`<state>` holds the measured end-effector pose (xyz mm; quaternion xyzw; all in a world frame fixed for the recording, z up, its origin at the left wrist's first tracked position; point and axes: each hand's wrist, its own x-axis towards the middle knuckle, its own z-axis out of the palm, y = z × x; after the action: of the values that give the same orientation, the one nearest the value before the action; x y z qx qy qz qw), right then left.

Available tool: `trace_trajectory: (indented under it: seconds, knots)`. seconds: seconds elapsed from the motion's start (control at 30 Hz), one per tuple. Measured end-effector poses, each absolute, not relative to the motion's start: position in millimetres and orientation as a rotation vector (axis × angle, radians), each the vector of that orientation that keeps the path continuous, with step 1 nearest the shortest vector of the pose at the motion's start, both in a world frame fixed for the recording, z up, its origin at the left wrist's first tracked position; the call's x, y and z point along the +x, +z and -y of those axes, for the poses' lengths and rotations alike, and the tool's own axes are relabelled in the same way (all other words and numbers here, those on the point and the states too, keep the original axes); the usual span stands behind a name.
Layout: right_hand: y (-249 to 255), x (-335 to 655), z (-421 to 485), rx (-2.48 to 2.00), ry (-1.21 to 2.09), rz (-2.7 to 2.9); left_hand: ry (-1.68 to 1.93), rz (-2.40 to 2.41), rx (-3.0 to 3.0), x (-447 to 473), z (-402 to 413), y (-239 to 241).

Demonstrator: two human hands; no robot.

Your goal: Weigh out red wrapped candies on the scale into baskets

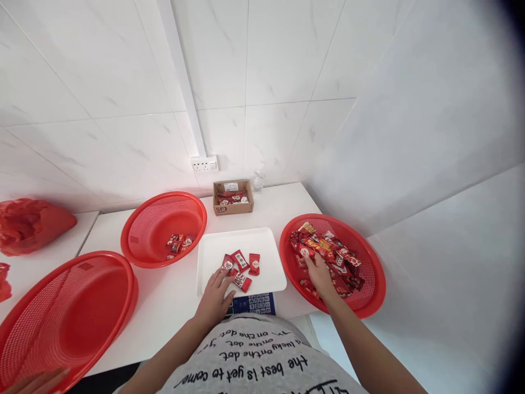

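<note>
A white tray [213, 246] sits in front of me with several small red wrapped packets [240, 261] on its near half. My left hand [216, 293] rests at the tray's near left, its fingers stretched out and touching the packets. To the right, a red plastic basket [371, 295] holds a heap of red and gold wrapped packets [339, 262]. My right hand [319, 273] reaches into this basket, thumb and fingers closed on a red packet [305, 250] at the heap's left side. Part of that packet is hidden by the fingers.
At the back stands a cardboard box [233, 208] of red packets, beside a clear cup [258, 181]. Left are a red basket [135, 224] with some packets and a larger basket [127, 306]; another person's hand [45, 380] touches it. Under the tray shows a keypad [258, 303].
</note>
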<state>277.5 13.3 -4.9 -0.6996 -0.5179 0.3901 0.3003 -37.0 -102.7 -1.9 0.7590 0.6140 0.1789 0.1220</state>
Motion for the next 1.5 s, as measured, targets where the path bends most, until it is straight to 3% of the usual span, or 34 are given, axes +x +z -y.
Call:
trace_trajectory:
  seconds: [0.23,0.43,0.87,1.0,1.2,1.37,1.5]
  knots:
    - [33.2,224.7,15.1,-1.519,1.512,1.798,0.517,-1.761,2.200,-29.8,98.4,-7.8]
    - [23.1,197.2,24.9,-1.697,1.174,2.094,0.486,-1.776,2.192,-34.7,101.1,-11.0]
    - [17.1,149.6,5.6,-1.499,1.025,2.338,0.463,-1.855,2.210,-28.1,59.7,-16.6]
    - [16.5,166.7,3.4,-1.486,1.002,2.203,0.498,-1.866,2.196,-28.4,60.5,-12.9]
    - [-2.7,227.8,12.5,-1.619,0.676,2.006,0.343,-1.627,2.421,-27.0,48.2,3.1]
    - [-23.7,254.5,21.9,-1.781,0.711,1.986,0.209,-1.261,2.607,-26.4,17.2,9.2]
    - [-27.2,252.6,25.4,-1.826,0.764,1.975,0.207,-1.350,2.574,-19.7,7.5,0.4]
